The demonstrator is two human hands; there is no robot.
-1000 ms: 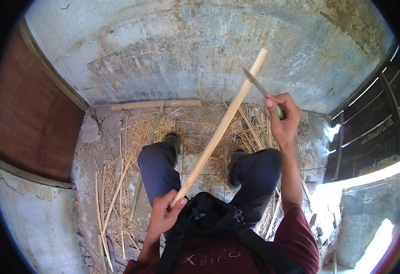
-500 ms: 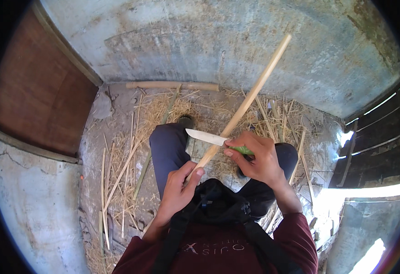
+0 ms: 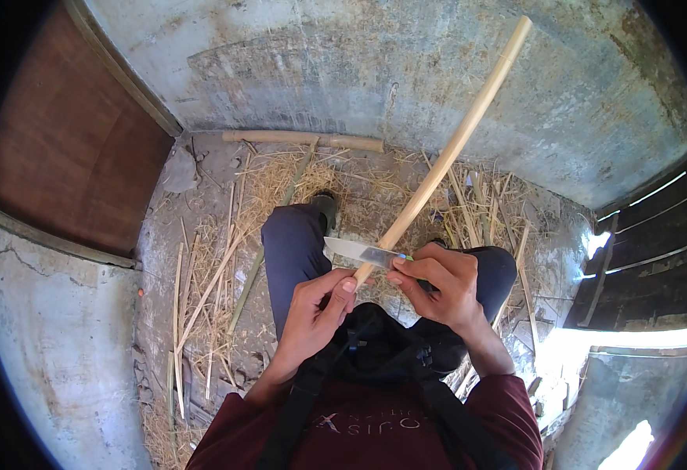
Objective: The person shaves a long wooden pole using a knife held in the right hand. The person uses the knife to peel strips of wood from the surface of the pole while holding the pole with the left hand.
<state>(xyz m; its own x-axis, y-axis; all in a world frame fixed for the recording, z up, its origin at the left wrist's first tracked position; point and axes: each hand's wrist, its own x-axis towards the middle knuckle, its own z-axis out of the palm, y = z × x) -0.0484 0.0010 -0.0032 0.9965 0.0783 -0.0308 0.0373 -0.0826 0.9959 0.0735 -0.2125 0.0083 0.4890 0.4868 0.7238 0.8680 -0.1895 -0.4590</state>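
A: In the head view, what has just changed for us?

B: A second ago our knife (image 3: 350,249) is up by the far end of the stick (image 3: 451,149); now its blade lies across the lower part, just beyond our left hand (image 3: 318,307).

A: What does that mean for the work?

B: We judge that the near end is now the part being worked. We can't tell whether the edge bites or merely rests.

A: And our grip?

B: Our left hand, near seven o'clock, clasps the stick's lower end. Our right hand (image 3: 445,283), at four o'clock, is wrapped around the knife's handle, the tip pointing between nine and ten.

A: Where does the stick lie?

B: Held aloft, slanting from our left hand toward one o'clock.

A: Any containers?

B: Only a black pouch (image 3: 390,337), between five and six o'clock; we can't see what it holds. Strips (image 3: 203,304) lie loose at eight o'clock, shavings (image 3: 269,176) between ten and eleven.
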